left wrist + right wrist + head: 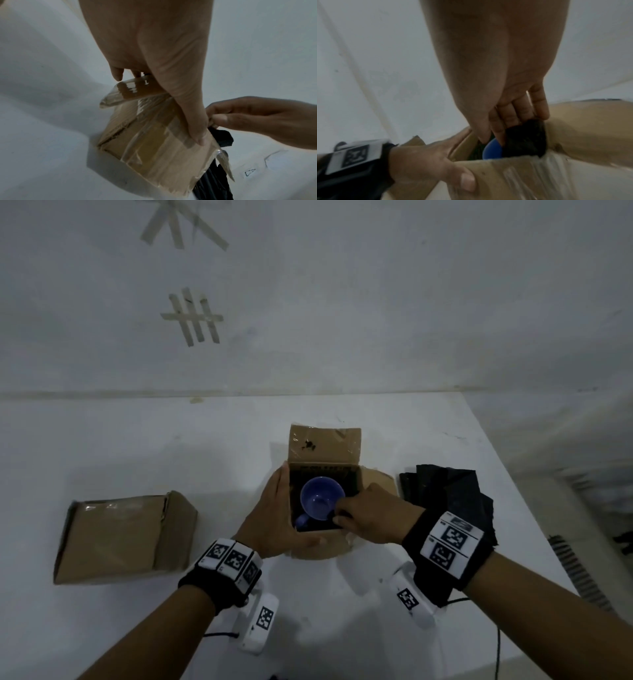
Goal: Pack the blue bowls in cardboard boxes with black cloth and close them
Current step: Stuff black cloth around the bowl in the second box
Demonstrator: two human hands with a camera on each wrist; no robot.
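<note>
An open cardboard box (325, 448) stands mid-table, lined with black cloth (525, 139). A blue bowl (322, 496) sits upright inside it, and a smaller blue piece shows at its near left. My left hand (279, 511) grips the box's left side, with the thumb along the near flap (154, 148). My right hand (344, 517) reaches in at the near right corner, where its fingers pinch a bunch of the black cloth beside the bowl (493, 150). The far flap stands up and the right flap lies folded out.
A second cardboard box (126, 535), closed and taped, lies on the white table (137, 440) to the left. A pile of black cloths (452, 501) sits to the right of the open box, near the table's right edge. A white wall rises behind the table.
</note>
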